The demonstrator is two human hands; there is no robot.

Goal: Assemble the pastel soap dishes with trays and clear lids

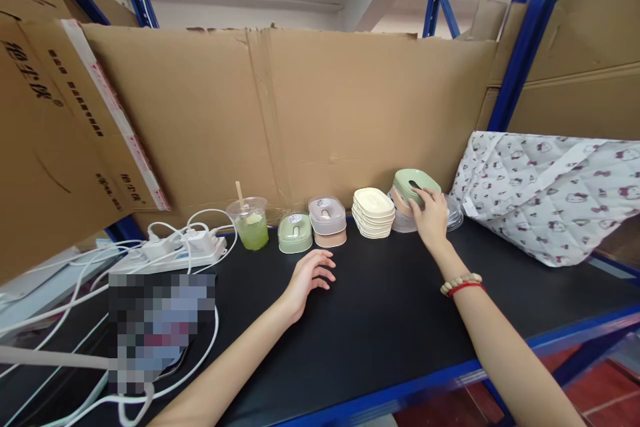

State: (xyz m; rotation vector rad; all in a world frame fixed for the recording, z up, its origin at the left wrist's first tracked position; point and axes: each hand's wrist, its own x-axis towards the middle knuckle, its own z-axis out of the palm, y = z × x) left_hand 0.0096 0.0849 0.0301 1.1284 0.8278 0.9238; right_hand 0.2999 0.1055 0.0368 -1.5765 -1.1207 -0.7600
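Note:
At the back right, my right hand (429, 212) has its thumb and fingers closed on the near edge of a green oval lid (413, 179) with a dark slot. The lid is at the top of a pile of pink (400, 203) and clear pieces, partly hidden by the hand. My left hand (311, 277) is above the black tabletop, fingers apart and holding nothing. Just beyond it stand a small green lidded box (295, 235) and a grey-lidded box (327, 211) with a pink base. A stack of several cream oval pieces (373, 203) stands between the hands.
A plastic cup of green drink (253, 230) stands left of the boxes. Further left are a white power strip (200, 255), tangled white cables and a blurred-out device (160, 327). A patterned quilted bag (555, 193) leans at right. Cardboard (350, 100) walls the back.

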